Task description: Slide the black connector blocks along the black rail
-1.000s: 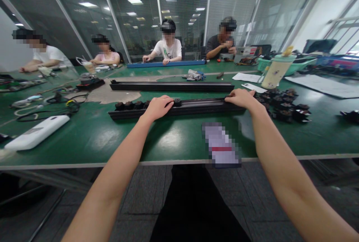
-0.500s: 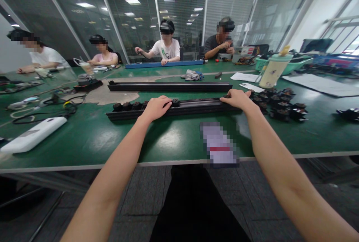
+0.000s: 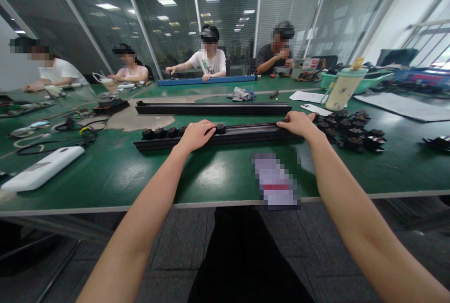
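Note:
A long black rail [image 3: 246, 139] lies crosswise on the green table in front of me. Small black parts [image 3: 171, 132] sit in a row in its channel at the left. My left hand [image 3: 197, 135] is closed over the rail near the middle, beside a black part [image 3: 220, 128] at its fingertips. At the rail's right end, my right hand [image 3: 298, 123] grips with its fingertips. Something small and dark shows under those fingers, too covered to make out. Right of that hand, several similar black parts [image 3: 351, 129] lie in a loose pile.
A second black rail [image 3: 214, 109] lies behind. A phone [image 3: 276, 181] is near the front edge. A white oblong device [image 3: 44, 168] and cables are at left. A bottle [image 3: 344, 88], papers and green basket [image 3: 378, 80] stand at right. Several people sit across the table.
My hands keep almost the same places on the rail. Across the table, a co-worker's raised hand has come down toward the blue bar.

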Demonstrator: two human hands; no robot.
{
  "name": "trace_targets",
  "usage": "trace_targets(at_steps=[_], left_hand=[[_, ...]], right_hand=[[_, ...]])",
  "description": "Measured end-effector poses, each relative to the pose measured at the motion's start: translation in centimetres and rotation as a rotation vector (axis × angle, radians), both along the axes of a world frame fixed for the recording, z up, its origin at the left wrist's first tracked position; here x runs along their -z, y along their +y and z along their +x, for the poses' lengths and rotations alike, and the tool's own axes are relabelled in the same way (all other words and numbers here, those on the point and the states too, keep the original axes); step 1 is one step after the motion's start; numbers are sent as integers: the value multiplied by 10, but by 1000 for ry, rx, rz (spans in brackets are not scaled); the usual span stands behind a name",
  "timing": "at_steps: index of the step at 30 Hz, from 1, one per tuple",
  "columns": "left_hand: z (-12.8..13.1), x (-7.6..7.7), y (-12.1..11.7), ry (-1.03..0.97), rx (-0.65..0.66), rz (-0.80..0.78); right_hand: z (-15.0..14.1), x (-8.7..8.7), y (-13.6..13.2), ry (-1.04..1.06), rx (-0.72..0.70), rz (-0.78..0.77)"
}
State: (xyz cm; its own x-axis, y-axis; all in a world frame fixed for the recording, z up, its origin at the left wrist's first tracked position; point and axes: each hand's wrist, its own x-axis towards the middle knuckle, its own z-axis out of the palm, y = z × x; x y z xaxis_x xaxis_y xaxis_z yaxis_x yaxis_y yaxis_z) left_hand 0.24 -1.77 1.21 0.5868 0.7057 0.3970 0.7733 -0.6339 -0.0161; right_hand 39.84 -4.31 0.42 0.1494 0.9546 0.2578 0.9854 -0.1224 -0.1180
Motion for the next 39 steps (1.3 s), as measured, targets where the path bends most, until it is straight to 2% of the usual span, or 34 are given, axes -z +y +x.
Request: trace_targets(at_steps=[3, 39], left_hand=[[0, 0, 1, 7, 6, 0], [-1, 1, 1, 13, 4, 14]], right_hand=[[-3, -2, 0, 10, 50, -20], [5, 0, 2, -5, 92, -6]])
